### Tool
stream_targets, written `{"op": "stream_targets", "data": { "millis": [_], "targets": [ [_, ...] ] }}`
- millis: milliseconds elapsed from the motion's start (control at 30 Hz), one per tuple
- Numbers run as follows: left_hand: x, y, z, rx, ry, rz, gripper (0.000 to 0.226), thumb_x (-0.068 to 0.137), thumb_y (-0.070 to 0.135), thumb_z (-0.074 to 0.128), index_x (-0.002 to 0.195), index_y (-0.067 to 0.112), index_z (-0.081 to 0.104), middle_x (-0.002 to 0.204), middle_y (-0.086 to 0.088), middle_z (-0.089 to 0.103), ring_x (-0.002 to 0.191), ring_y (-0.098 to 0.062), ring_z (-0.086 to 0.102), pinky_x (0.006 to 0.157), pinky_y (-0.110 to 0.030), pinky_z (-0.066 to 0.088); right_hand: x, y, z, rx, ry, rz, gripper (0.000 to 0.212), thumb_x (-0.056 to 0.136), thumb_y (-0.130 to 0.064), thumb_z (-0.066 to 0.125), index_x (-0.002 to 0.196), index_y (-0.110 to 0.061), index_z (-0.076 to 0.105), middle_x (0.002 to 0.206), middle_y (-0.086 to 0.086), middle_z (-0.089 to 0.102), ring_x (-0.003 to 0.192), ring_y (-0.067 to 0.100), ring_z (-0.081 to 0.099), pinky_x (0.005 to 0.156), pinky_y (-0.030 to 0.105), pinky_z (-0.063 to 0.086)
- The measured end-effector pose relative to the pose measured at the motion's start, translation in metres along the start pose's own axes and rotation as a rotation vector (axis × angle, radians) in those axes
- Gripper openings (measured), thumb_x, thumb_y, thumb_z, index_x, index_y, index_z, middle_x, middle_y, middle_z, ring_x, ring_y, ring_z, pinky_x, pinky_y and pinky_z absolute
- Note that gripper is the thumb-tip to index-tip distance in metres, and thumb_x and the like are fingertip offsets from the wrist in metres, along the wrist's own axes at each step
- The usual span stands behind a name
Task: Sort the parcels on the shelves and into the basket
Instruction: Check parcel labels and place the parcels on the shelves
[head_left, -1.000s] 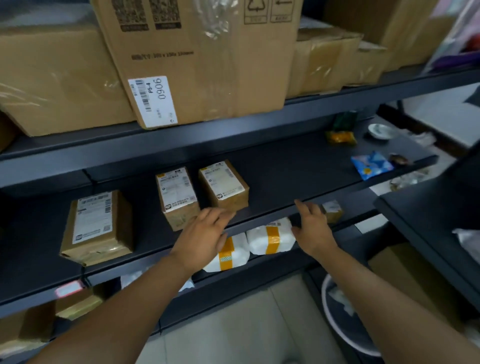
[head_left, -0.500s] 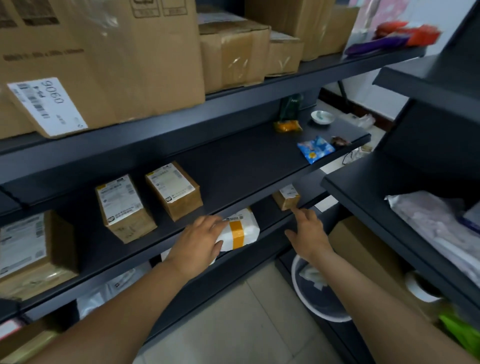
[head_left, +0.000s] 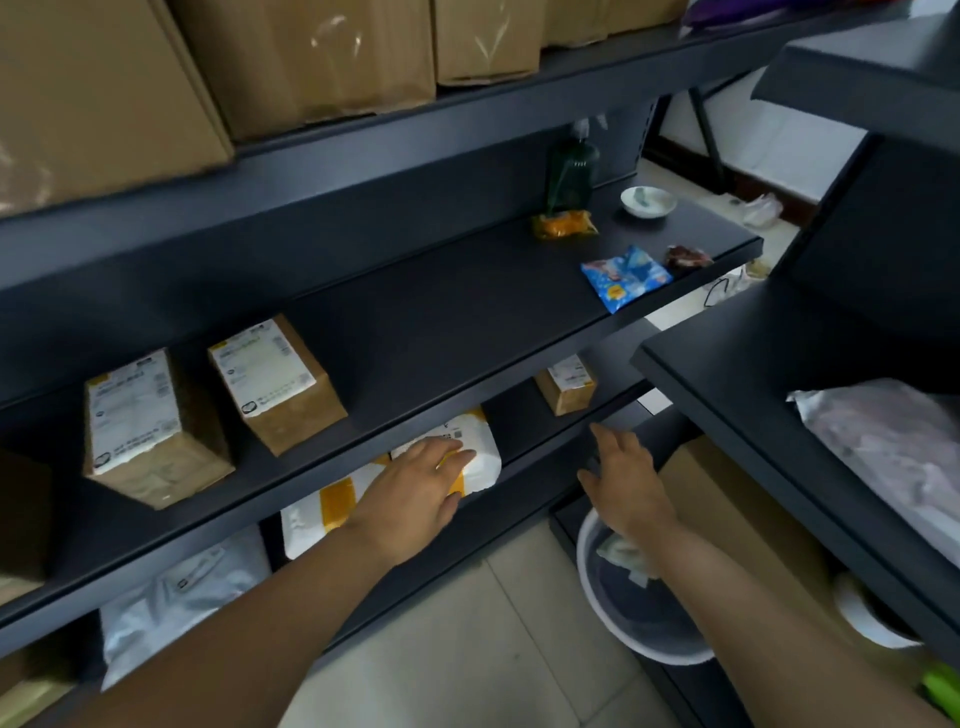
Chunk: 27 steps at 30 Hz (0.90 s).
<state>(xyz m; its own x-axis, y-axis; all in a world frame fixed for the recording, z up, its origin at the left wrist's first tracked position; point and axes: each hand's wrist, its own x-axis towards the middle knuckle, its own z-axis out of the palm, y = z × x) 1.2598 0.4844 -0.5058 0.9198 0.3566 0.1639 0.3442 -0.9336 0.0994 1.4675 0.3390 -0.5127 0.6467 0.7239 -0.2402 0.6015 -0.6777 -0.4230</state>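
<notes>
Reaching into lower shelf (head_left: 519, 415).
Left hand (head_left: 415, 493) fingers flat on white parcel (head_left: 480, 460); right hand (head_left: 626, 475) fingers spread, empty, basket (head_left: 586, 571) beneath them, small box (head_left: 566, 387) beyond.

Both bare arms reach forward and away from the body. The left forearm (head_left: 234, 623) comes in from the near left and runs diagonally up to the right. The left hand (head_left: 415, 488) lies palm down, its fingers (head_left: 452, 457) straight and close together, pointing far and right. The right forearm (head_left: 753, 597) enters from the near right and angles up to the left. The right hand (head_left: 623, 478) is palm down too, fingers loosely spread and extended, thumb held out to the left, gripping nothing.
</notes>
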Motion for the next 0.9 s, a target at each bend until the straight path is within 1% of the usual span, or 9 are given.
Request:
{"op": "stream_targets", "data": {
  "millis": [133,233,300,367,500,567,633,733,900],
  "targets": [
    [0.014,-0.006,0.038,0.092,-0.043,0.012,0.062,0.047,0.037,0.091,0.103,0.023,0.071,0.103,0.004,0.069,0.088,-0.01,0.068,0.069,-0.017,0.053,0.034,0.017,0.034,-0.038,-0.001,-0.03,0.063,0.096,-0.028,0.051,0.149,-0.017,0.018,0.149,0.008,0.026,0.133,0.028,0.03,0.106,0.038,0.036],
    [0.029,-0.029,0.085,0.075,-0.074,-0.017,0.062,0.051,0.03,0.091,0.107,0.017,0.069,0.106,-0.003,0.068,0.092,-0.017,0.068,0.073,-0.024,0.055,0.065,0.034,0.07,-0.031,0.012,-0.031,0.064,0.096,-0.029,0.051,0.149,-0.016,0.019,0.149,0.009,0.026,0.134,0.029,0.029,0.107,0.038,0.035],
    [0.042,-0.044,0.117,0.025,-0.113,-0.031,0.059,0.066,0.024,0.084,0.119,0.013,0.063,0.12,-0.009,0.063,0.106,-0.025,0.063,0.086,-0.033,0.054,0.087,0.044,0.092,-0.009,0.048,-0.034,0.063,0.096,-0.028,0.051,0.149,-0.016,0.02,0.149,0.01,0.026,0.134,0.03,0.029,0.108,0.039,0.033],
    [0.055,-0.052,0.145,-0.007,-0.154,-0.06,0.055,0.085,0.023,0.066,0.136,0.013,0.049,0.139,-0.011,0.048,0.127,-0.029,0.047,0.104,-0.039,0.041,0.109,0.054,0.111,0.005,0.089,-0.052,0.062,0.096,-0.026,0.051,0.149,-0.016,0.021,0.148,0.01,0.027,0.133,0.031,0.03,0.107,0.039,0.033],
    [0.072,-0.064,0.197,0.045,-0.153,-0.084,0.056,0.095,0.038,0.047,0.145,0.017,0.035,0.15,-0.007,0.035,0.137,-0.026,0.032,0.113,-0.035,0.026,0.147,0.069,0.145,0.034,0.157,-0.073,0.059,0.096,-0.024,0.051,0.147,-0.015,0.024,0.146,0.011,0.029,0.13,0.032,0.032,0.103,0.04,0.036],
    [0.078,-0.07,0.219,0.105,-0.208,-0.14,0.073,0.087,0.061,0.023,0.148,0.021,0.026,0.155,-0.002,0.025,0.142,-0.021,0.022,0.116,-0.035,0.019,0.164,0.076,0.159,0.037,0.19,-0.1,0.059,0.096,-0.026,0.052,0.146,-0.014,0.025,0.145,0.011,0.03,0.13,0.032,0.032,0.104,0.041,0.037],
    [0.084,-0.079,0.236,0.168,-0.231,-0.195,0.089,0.077,0.071,0.008,0.15,0.02,0.017,0.158,0.0,0.015,0.144,-0.019,0.014,0.118,-0.036,0.013,0.181,0.082,0.171,0.043,0.229,-0.125,0.059,0.095,-0.028,0.053,0.146,-0.014,0.026,0.145,0.012,0.03,0.129,0.032,0.033,0.105,0.041,0.037],
    [0.092,-0.092,0.251,0.158,-0.144,-0.275,0.101,0.07,0.078,0.01,0.151,0.018,0.013,0.159,0.0,0.01,0.144,-0.018,0.013,0.118,-0.034,0.012,0.2,0.089,0.187,0.058,0.291,-0.149,0.059,0.094,-0.029,0.055,0.145,-0.014,0.029,0.142,0.012,0.032,0.127,0.032,0.034,0.104,0.041,0.038],
    [0.1,-0.103,0.26,0.054,0.011,-0.288,0.113,0.054,0.085,0.012,0.148,0.025,0.028,0.155,0.006,0.024,0.141,-0.014,0.024,0.115,-0.03,0.017,0.225,0.095,0.198,-0.002,0.381,-0.145,0.069,0.091,-0.041,0.056,0.148,-0.019,0.021,0.142,0.012,0.028,0.128,0.032,0.03,0.105,0.044,0.036]
  ]
}}
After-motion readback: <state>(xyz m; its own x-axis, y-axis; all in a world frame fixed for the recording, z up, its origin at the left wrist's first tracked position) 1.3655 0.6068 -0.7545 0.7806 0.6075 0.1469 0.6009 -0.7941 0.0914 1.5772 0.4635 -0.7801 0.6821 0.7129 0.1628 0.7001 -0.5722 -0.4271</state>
